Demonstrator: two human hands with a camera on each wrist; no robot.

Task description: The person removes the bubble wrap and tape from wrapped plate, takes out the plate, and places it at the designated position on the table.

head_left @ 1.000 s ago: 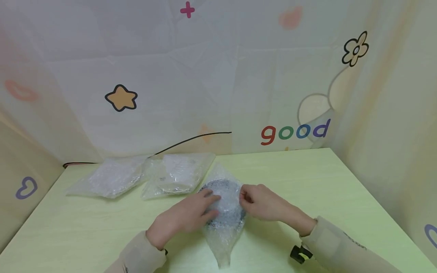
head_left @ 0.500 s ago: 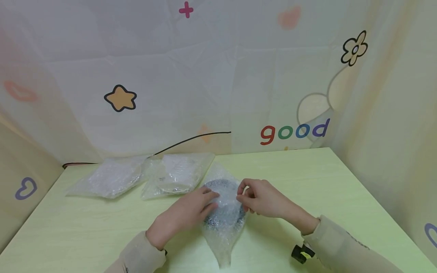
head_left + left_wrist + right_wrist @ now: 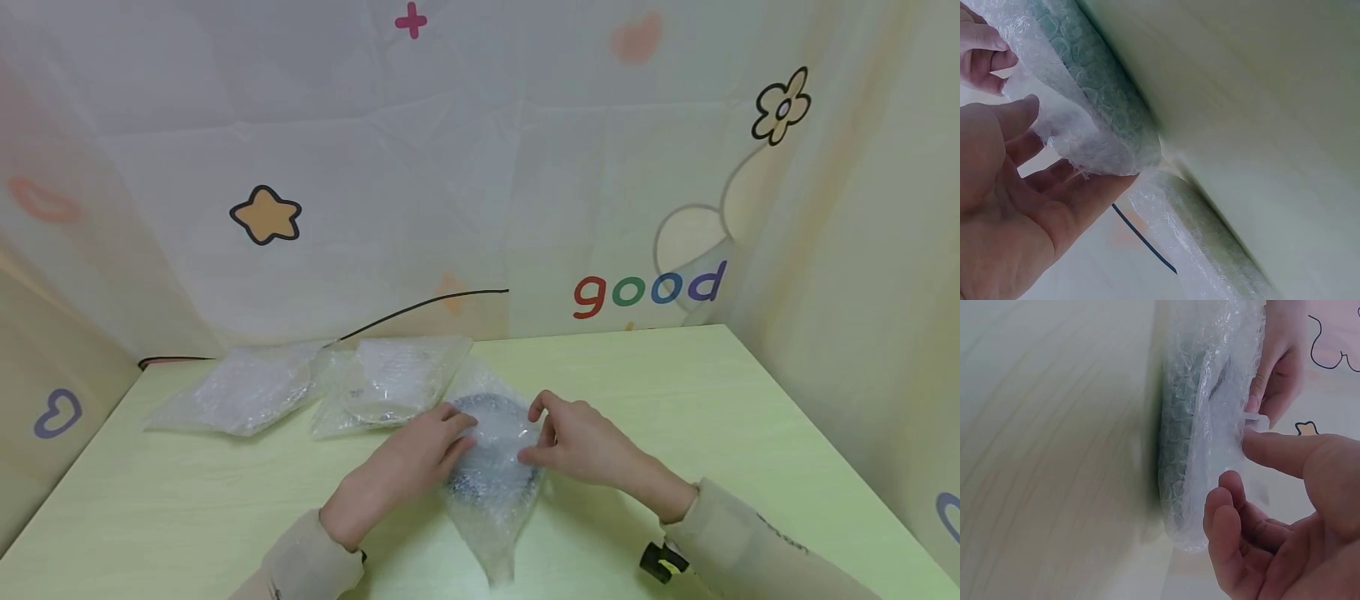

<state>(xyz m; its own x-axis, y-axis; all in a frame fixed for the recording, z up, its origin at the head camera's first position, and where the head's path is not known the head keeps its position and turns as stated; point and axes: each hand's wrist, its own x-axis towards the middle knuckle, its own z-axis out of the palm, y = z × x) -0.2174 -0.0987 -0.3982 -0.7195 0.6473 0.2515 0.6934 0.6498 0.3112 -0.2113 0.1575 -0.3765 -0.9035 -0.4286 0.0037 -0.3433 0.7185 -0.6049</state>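
Note:
A bubble-wrapped package (image 3: 495, 454) lies on the table between both hands, its near end tapering to a narrow tip. Through the wrap shows a round thing with a dark bluish rim; its kind is veiled. The left hand (image 3: 420, 450) rests on its left side with fingers extended, and in the left wrist view the fingertips touch the edge of the wrap (image 3: 1091, 147). At the right side is the right hand (image 3: 577, 437), thumb and index finger spread apart. In the right wrist view, a small whitish tab (image 3: 1257, 420) sticks up from the wrap beside the right thumb.
Two more bubble-wrapped packages lie at the back left: one in the corner (image 3: 247, 387), the other (image 3: 393, 379) close behind the left hand. The pale green table (image 3: 712, 408) meets a printed curtain (image 3: 450, 167) at the back and sides.
The right hand's thumb and index finger, together at the package's right edge a second ago, have spread apart. The left hand stays nearly in place; the package's near tip has shifted slightly right.

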